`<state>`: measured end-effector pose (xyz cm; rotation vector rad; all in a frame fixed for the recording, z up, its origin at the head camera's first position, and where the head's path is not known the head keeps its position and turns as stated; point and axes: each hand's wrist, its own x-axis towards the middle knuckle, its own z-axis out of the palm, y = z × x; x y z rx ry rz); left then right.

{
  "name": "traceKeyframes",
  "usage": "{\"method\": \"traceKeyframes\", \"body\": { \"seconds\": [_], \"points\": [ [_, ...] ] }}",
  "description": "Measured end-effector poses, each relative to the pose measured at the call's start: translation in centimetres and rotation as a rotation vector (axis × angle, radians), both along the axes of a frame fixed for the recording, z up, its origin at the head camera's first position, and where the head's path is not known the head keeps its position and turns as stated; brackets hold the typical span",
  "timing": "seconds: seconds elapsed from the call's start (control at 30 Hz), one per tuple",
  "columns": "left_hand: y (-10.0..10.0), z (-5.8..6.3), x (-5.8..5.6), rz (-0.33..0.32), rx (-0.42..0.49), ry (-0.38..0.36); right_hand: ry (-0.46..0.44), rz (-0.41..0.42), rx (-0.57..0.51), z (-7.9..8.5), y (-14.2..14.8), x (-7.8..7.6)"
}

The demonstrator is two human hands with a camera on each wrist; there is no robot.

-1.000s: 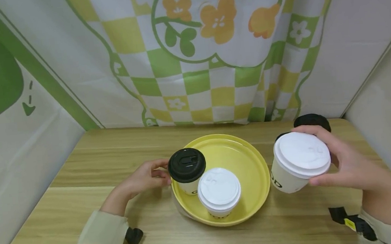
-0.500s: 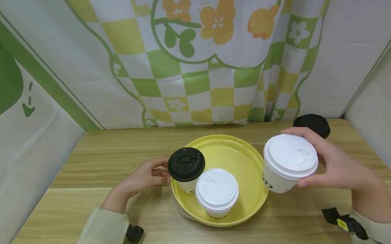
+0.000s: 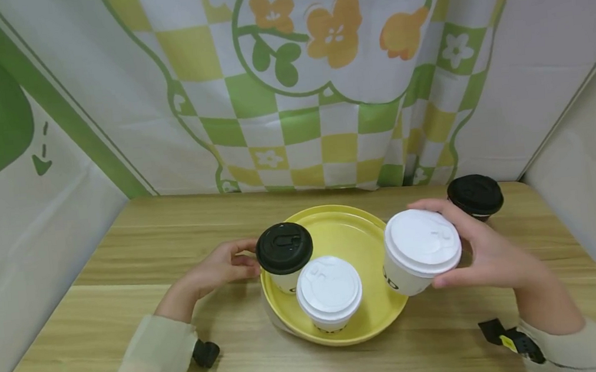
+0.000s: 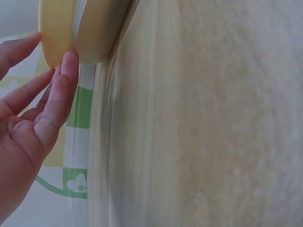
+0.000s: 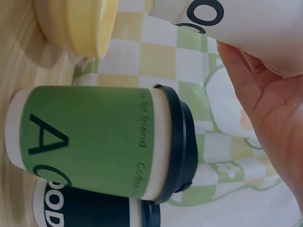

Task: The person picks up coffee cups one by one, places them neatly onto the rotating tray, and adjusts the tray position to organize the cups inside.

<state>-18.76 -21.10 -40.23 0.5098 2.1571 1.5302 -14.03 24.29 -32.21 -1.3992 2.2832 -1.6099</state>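
Note:
My right hand grips a white paper cup with a white lid, held over the right rim of a yellow round tray. Its dark printed letters show in the right wrist view, where the hand wraps the cup. Two cups stand together on the tray's left side: a black-lidded cup and a white-lidded cup. With fingers extended, my left hand touches the tray's left rim; in the left wrist view its fingertips meet the yellow wall.
Right of the tray stand a green cup with a dark lid and a dark cup, side by side in the right wrist view. One black lid shows behind the right hand. A checked curtain hangs behind the wooden table.
My right hand has carried the white-lidded cup leftward, from right of the tray to over its right rim. More of the black-lidded cup behind it shows. The left hand stays at the tray.

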Motion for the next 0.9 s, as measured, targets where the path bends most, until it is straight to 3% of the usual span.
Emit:
{"method": "traceKeyframes", "body": {
  "seconds": [0.37,0.9],
  "points": [
    [0.1,0.0,-0.3,0.01,-0.019,0.001,-0.036,-0.077,0.116,-1.4,-1.2,-0.5],
    [0.0,-0.1,-0.4,0.015,-0.004,-0.01,-0.128,-0.071,0.183,-3.0,-2.7,-0.6]
  ]
}}
